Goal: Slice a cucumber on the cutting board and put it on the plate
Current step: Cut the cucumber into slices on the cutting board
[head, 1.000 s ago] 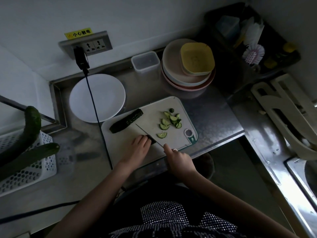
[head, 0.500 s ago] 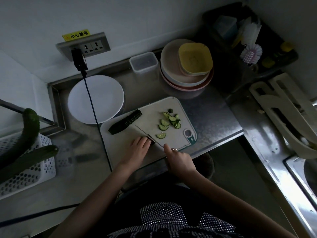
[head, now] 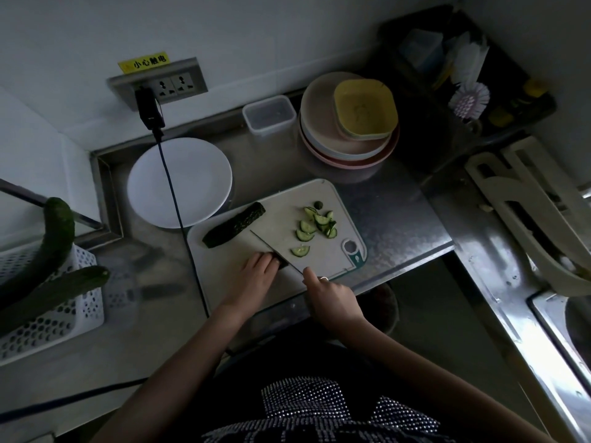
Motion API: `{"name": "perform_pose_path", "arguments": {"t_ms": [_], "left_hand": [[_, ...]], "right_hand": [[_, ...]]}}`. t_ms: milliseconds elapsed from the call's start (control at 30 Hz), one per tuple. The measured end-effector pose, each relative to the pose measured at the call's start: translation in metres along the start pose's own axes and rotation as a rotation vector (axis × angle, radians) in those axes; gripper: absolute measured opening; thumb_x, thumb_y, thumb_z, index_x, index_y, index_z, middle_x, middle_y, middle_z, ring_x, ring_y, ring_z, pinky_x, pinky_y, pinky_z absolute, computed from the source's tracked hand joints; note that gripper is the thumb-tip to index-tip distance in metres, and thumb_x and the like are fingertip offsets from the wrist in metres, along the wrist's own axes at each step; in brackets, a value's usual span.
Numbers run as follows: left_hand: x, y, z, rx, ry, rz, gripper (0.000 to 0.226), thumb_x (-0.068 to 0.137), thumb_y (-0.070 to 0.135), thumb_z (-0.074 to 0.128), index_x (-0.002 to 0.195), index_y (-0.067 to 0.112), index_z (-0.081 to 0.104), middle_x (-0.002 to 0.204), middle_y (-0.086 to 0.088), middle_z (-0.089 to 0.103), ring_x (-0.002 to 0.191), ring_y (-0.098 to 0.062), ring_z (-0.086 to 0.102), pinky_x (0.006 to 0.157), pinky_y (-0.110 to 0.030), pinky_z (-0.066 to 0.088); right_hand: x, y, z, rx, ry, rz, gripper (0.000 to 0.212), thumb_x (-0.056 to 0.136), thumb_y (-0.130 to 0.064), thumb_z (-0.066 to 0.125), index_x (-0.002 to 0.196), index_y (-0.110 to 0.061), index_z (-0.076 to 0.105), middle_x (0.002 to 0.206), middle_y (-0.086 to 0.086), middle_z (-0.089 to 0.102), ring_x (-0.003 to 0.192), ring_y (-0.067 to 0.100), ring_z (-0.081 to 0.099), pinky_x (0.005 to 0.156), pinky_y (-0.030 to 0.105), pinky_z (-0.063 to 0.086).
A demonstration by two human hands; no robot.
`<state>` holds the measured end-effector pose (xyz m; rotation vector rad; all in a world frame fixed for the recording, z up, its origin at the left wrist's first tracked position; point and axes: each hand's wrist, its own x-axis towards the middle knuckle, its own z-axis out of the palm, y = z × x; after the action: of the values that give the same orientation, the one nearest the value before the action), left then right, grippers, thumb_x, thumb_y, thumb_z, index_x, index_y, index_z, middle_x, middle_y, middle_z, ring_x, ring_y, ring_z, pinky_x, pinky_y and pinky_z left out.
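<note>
A: Left hand point(head: 256, 276) is pinning a short cucumber stub point(head: 281, 261) near the board's point(head: 281, 199) front edge, fingers point(head: 267, 262) curled over it. Right hand point(head: 332, 298) is gripping the knife point(head: 271, 247), blade right beside those fingers.

B: Risk?

A: Stub's tiny, so fingertips are sitting v. close to the edge; one slip and she's getting nicked. Dim light isn't helping.

B: Rest?

A: Long piece point(head: 235, 225) is lying at board's back, slices point(head: 315, 223) piling at right. Plate point(head: 179, 182) is waiting w/ nothing on it, so slices could be rolling off during transfer.
</note>
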<state>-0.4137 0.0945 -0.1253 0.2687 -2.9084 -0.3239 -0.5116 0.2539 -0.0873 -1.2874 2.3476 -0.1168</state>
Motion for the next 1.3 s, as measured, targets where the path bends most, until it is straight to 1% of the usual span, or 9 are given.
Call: {"name": "perform_pose_path", "arguments": {"t_ms": [267, 400, 467, 533, 633, 867, 1033, 1167, 1300], "left_hand": [[-0.001, -0.001, 0.003, -0.008, -0.006, -0.009, 0.068, 0.047, -0.006, 0.078, 0.105, 0.005, 0.045, 0.095, -0.015, 0.062, 0.091, -0.026, 0.042, 0.063, -0.032, 0.053], [-0.001, -0.004, 0.008, -0.013, 0.007, 0.016, 0.04, 0.07, 0.005, 0.043, 0.11, 0.006, 0.043, 0.109, -0.01, 0.044, 0.093, -0.026, 0.042, 0.062, -0.032, 0.055], [-0.001, -0.005, 0.008, -0.01, 0.015, 0.031, 0.044, 0.067, 0.002, 0.053, 0.11, 0.005, 0.043, 0.11, -0.01, 0.04, 0.093, -0.026, 0.042, 0.063, -0.032, 0.055], [-0.001, -0.004, 0.007, -0.014, 0.001, 0.026, 0.068, 0.05, -0.004, 0.076, 0.11, 0.004, 0.044, 0.109, -0.011, 0.044, 0.093, -0.026, 0.042, 0.063, -0.031, 0.053], [0.0, -0.001, 0.003, -0.01, -0.006, 0.0, 0.079, 0.039, -0.005, 0.083, 0.108, 0.005, 0.046, 0.103, -0.011, 0.053, 0.092, -0.024, 0.043, 0.062, -0.029, 0.053], [-0.001, -0.001, 0.002, -0.082, 0.068, -0.002, 0.058, 0.055, -0.008, 0.073, 0.103, 0.008, 0.045, 0.09, -0.015, 0.062, 0.09, -0.023, 0.044, 0.064, -0.032, 0.056], [-0.002, 0.0, -0.003, -0.053, 0.025, -0.044, 0.05, 0.045, -0.01, 0.081, 0.092, 0.0, 0.066, 0.088, -0.015, 0.065, 0.09, -0.022, 0.045, 0.06, -0.031, 0.054], [-0.003, -0.003, 0.0, -0.056, 0.014, -0.042, 0.039, 0.065, -0.002, 0.055, 0.103, 0.007, 0.051, 0.093, -0.014, 0.063, 0.093, -0.023, 0.046, 0.058, -0.033, 0.057], [-0.003, -0.001, -0.002, -0.048, 0.002, -0.054, 0.036, 0.065, -0.001, 0.053, 0.1, 0.005, 0.056, 0.092, -0.014, 0.063, 0.092, -0.023, 0.046, 0.06, -0.031, 0.055]], "right_hand": [[0.003, 0.0, 0.003, 0.001, -0.029, 0.032, 0.028, 0.096, -0.015, 0.042, 0.123, -0.016, 0.033, 0.102, 0.009, 0.065, 0.087, 0.035, 0.066, 0.057, 0.035, 0.039], [0.004, 0.0, -0.002, 0.008, -0.084, 0.058, 0.035, 0.092, -0.008, 0.043, 0.125, -0.015, 0.031, 0.104, 0.01, 0.064, 0.092, 0.035, 0.065, 0.063, 0.038, 0.044], [0.003, -0.001, -0.003, 0.005, -0.087, 0.058, 0.035, 0.093, -0.007, 0.043, 0.124, -0.015, 0.032, 0.104, 0.01, 0.064, 0.092, 0.035, 0.065, 0.062, 0.037, 0.042], [0.003, -0.002, -0.004, 0.002, -0.081, 0.06, 0.033, 0.093, -0.008, 0.041, 0.124, -0.014, 0.032, 0.104, 0.01, 0.064, 0.092, 0.035, 0.065, 0.06, 0.036, 0.04], [0.002, 0.0, -0.004, 0.015, -0.064, 0.046, 0.031, 0.094, -0.01, 0.041, 0.123, -0.014, 0.033, 0.104, 0.01, 0.064, 0.091, 0.035, 0.065, 0.059, 0.036, 0.038], [-0.004, -0.001, -0.007, 0.044, 0.091, 0.01, 0.025, 0.103, -0.031, 0.032, 0.12, -0.014, 0.038, 0.096, 0.008, 0.065, 0.082, 0.036, 0.065, 0.055, 0.032, 0.034], [-0.005, 0.0, -0.003, 0.048, 0.064, -0.013, 0.025, 0.103, -0.031, 0.031, 0.119, -0.013, 0.037, 0.094, 0.009, 0.065, 0.081, 0.036, 0.064, 0.055, 0.034, 0.036], [-0.005, 0.003, -0.001, 0.058, 0.038, -0.003, 0.023, 0.103, -0.031, 0.033, 0.117, -0.014, 0.036, 0.096, 0.009, 0.065, 0.082, 0.036, 0.065, 0.058, 0.037, 0.042], [-0.005, 0.004, 0.0, 0.041, 0.038, -0.004, 0.024, 0.103, -0.032, 0.032, 0.119, -0.014, 0.036, 0.097, 0.009, 0.065, 0.083, 0.035, 0.065, 0.059, 0.038, 0.045]]}}
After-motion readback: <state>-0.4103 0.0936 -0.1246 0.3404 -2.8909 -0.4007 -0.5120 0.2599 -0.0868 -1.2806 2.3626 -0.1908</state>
